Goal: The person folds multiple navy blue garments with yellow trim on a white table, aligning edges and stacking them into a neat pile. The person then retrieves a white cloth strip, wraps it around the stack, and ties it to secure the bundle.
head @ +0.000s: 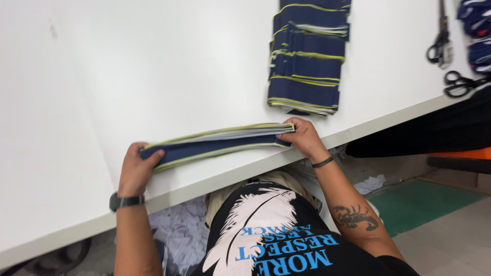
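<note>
Near the front edge of the white tabletop (pixel 102 76): a long, thin bundle of navy fabric strips (pixel 215 142) with yellow-green edging, lying flat, long axis running roughly along that edge and rising slightly toward the right end. Held at both ends at once, so neither hand nearer than the other. Left hand (pixel 137 171) clamped over the left end, thumb on top and fingers wrapped round the tip. Right hand (pixel 303 135) pinching the right end, fingertips pressed against the layered edges, as if squaring them. From each grip the bundle stretches inward toward the other hand, its middle unsupported by either hand but resting on the tabletop.

Strips stacked tightly, navy face toward the front, pale and yellow-green layer edges showing along the top; the right end slightly fanned.

Farther back, toward the far edge and right of centre: a loose pile of matching navy pieces (pixel 307 56), overlapped like shingles, well apart from the bundle. At the right edge: two pairs of black-handled scissors (pixel 443 43) and (pixel 463 84), beside more navy fabric at the far right corner.

Black wristwatch (pixel 125 201) on the left wrist, dark band (pixel 322 162) on the right.
</note>
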